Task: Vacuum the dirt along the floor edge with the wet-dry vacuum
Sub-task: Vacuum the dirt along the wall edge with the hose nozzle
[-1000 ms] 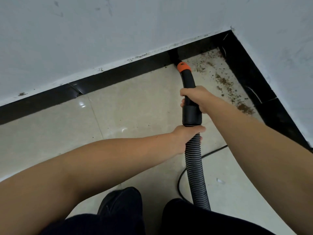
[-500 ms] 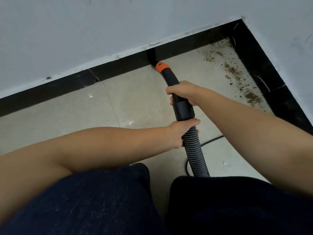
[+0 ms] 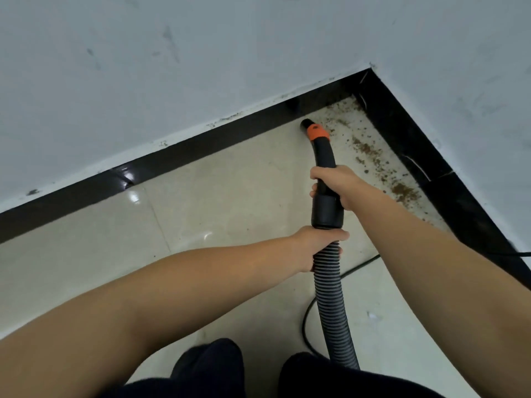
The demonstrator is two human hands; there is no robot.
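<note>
Right hand [image 3: 334,185] grips the black nozzle tube [image 3: 324,152], left hand [image 3: 319,245] wraps the ribbed hose [image 3: 330,297] (steadying it), aiming the tip at brown dirt [image 3: 370,152] in the far-right corner.

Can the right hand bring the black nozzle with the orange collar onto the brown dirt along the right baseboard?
Probably yes: the right hand grips the nozzle, and bare tile separates it from the dirt.

Glossy cream floor tile [image 3: 230,191], glossy black skirting tile [image 3: 201,147], matt scuffed white painted wall [image 3: 201,53], ribbed grey plastic hose [image 3: 333,305], smooth black plastic nozzle tube [image 3: 324,153].
</note>
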